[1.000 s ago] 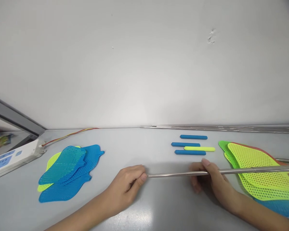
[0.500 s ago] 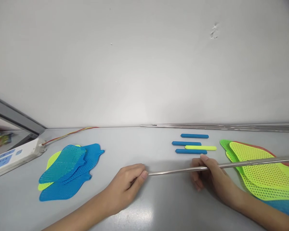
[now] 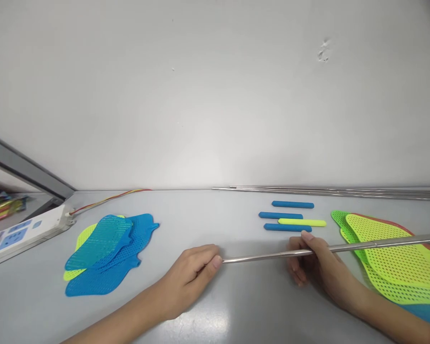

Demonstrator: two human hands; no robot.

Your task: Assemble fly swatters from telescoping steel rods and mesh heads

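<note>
My left hand (image 3: 191, 274) is closed, its thumb and fingers pinching the thin left end of a metal telescopic rod (image 3: 258, 258). Further right, my right hand (image 3: 317, 260) grips the same rod between thumb and fingers. The rod slants slightly upward to the right, thickening in steps, and leaves the view at the right edge. Just beyond my right hand lie several plastic sleeves: blue ones (image 3: 293, 204) and one yellow sleeve (image 3: 303, 222). Beneath the rod's right part is a pile of yellow, green and blue perforated fly swatter heads (image 3: 387, 258).
More swatter heads, mostly blue (image 3: 103, 277), lie in a stack on the left. A white power strip (image 3: 32, 234) with red and yellow wires sits at the far left. Several thin metal rods (image 3: 326, 192) rest along the wall (image 3: 215, 95).
The whole view has shifted slightly, so the table items appear a little further right. Both hands keep the same grip on the rod.
</note>
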